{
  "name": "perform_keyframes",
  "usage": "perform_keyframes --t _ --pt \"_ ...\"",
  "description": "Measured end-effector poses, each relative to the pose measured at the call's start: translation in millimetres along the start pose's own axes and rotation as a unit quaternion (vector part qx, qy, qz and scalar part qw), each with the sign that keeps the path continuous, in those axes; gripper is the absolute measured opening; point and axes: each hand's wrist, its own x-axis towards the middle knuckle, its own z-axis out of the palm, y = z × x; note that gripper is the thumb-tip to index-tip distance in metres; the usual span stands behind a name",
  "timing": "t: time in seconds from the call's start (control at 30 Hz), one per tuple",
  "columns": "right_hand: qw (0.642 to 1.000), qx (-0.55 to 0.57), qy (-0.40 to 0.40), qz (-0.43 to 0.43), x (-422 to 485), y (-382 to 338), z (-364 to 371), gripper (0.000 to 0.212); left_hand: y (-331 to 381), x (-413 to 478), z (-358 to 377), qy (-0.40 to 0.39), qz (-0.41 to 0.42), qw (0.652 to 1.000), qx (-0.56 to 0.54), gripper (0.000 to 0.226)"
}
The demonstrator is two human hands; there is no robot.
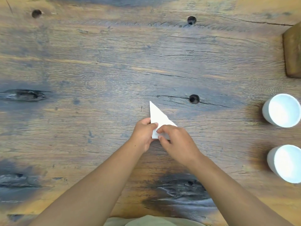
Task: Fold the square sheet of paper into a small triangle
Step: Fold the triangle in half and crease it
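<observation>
The white paper [157, 117] is folded into a narrow triangle whose tip points away from me, over the middle of the wooden table [97, 70]. My left hand [143, 136] grips its near left edge, thumb on top. My right hand [177, 142] pinches the near right part between fingers and thumb. Both hands hide the lower end of the paper. I cannot tell whether the paper lies flat on the table or is lifted off it.
Two white cups stand at the right edge, one farther [282, 110] and one nearer [285, 163]. A wooden block [293, 51] sits at the far right. Dark knot holes [194, 99] dot the tabletop.
</observation>
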Motion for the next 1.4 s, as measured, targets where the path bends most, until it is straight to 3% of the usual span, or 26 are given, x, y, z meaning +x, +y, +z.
perform_keyframes --t 0.1,0.2,0.3,0.4,0.5,0.6,0.77,0.83,0.93,1.1,1.23,1.4 --pt "0.998 -0.008 -0.056 0.003 1 8 1 0.029 -3 3 -6 0.01 0.024 0.996 0.081 0.02" --pt "0.998 -0.006 -0.06 0.002 4 16 -1 0.03 -4 6 -8 0.022 0.076 0.981 0.175 0.016" --pt "0.993 -0.091 -0.059 -0.046 1 21 0 0.028 -3 8 -8 0.014 0.103 0.968 0.229 0.018" --pt "0.974 -0.184 -0.077 -0.102 -7 20 8 0.028 1 12 -9 0.01 0.147 0.936 0.319 0.016" --pt "0.968 -0.206 -0.096 -0.108 -14 18 17 0.034 7 15 -9 -0.002 0.195 0.893 0.406 0.015" --pt "0.969 -0.203 -0.1 -0.099 -18 15 22 0.04 12 16 -6 0.007 0.225 0.875 0.429 0.02" --pt "0.975 -0.188 -0.098 -0.073 -20 10 28 0.042 16 15 -14 0.036 0.255 0.874 0.411 0.032" --pt "0.979 -0.167 -0.096 -0.061 -18 9 31 0.042 13 13 -21 0.056 0.29 0.846 0.444 0.037" --pt "0.988 -0.118 -0.091 -0.032 -16 6 37 0.043 3 5 -29 0.061 0.384 0.76 0.521 0.037" --pt "0.996 -0.024 -0.091 -0.007 -13 2 39 0.044 -19 -2 -43 -0.013 0.372 0.642 0.67 0.044" --pt "0.999 -0.007 -0.035 -0.015 -6 8 28 0.037 -25 -1 -46 -0.009 0.383 0.611 0.693 0.043" --pt "0.989 -0.142 -0.004 -0.041 4 19 21 0.043 -25 2 -49 -0.012 0.388 0.586 0.712 0.062"
